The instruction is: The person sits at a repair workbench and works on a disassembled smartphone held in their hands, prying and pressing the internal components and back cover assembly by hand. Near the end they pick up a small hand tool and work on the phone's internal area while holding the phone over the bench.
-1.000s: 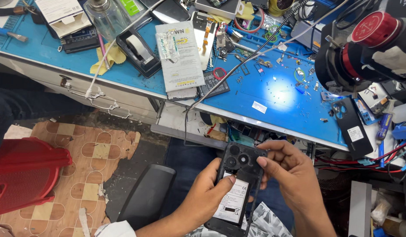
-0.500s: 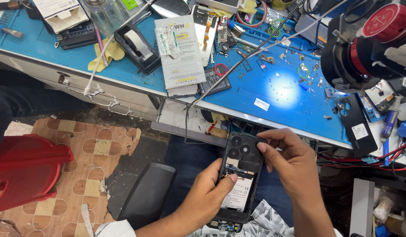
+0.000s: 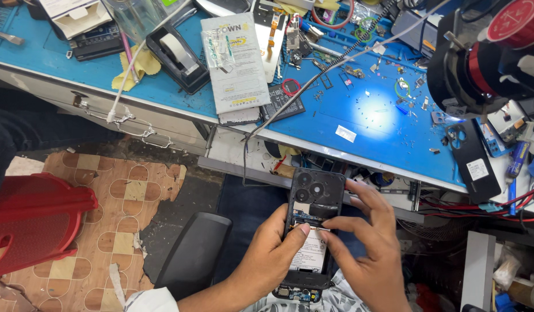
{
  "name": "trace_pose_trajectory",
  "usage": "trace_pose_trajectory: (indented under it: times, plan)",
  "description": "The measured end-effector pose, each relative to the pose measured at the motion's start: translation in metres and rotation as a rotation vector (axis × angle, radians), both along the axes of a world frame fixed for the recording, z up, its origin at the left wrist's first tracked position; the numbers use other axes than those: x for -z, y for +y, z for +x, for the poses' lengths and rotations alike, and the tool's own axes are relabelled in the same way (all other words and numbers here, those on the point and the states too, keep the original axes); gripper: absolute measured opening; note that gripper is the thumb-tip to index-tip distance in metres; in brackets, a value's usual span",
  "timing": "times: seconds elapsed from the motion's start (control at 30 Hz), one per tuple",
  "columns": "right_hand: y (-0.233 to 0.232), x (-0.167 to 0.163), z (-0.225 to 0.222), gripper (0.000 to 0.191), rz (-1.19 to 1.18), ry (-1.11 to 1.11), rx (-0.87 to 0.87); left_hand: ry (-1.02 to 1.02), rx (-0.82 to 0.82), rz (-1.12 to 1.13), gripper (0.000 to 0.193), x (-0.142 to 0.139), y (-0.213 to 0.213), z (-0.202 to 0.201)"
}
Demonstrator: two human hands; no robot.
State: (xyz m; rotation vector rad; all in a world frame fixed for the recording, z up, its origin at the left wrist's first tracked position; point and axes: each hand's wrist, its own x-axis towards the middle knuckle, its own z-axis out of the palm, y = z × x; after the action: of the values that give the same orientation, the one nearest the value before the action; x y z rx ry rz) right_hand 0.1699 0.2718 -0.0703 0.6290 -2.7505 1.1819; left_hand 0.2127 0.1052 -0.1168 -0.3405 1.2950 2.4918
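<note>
Black opened phone (image 3: 311, 231), circuitry and white-labelled battery exposed, between both hands.

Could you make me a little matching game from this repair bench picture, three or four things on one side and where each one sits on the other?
Things:
1. opened black phone
2. black tape dispenser
3. red plastic stool
4. white flat packet

Places:
A. on the tiled floor, left
B. between the left hand and right hand
C. on the blue bench top, beside the dispenser
D. on the blue bench top, near a yellow cloth

Pairs: 1-B, 2-D, 3-A, 4-C
</note>
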Motion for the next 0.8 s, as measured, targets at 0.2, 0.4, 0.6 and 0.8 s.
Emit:
trace_pose_trajectory:
  times: [0.2,0.4,0.6,0.8]
  plan:
    - [-0.004,-0.001,0.001,0.010,0.011,-0.065,0.001,0.033,-0.012,-0.029,0.023,0.001,0.002,0.004]
    - [-0.002,-0.002,-0.003,0.008,0.040,-0.054,-0.050,0.053,0.005,-0.057,0.025,-0.004,0.001,0.002]
    - [0.002,-0.011,-0.010,0.009,0.157,0.066,-0.170,0.055,0.083,-0.136,0.026,-0.011,-0.003,0.003]
    - [0.003,-0.025,-0.025,0.010,0.205,-0.016,-0.312,0.009,0.123,-0.169,0.023,-0.013,-0.003,0.000]
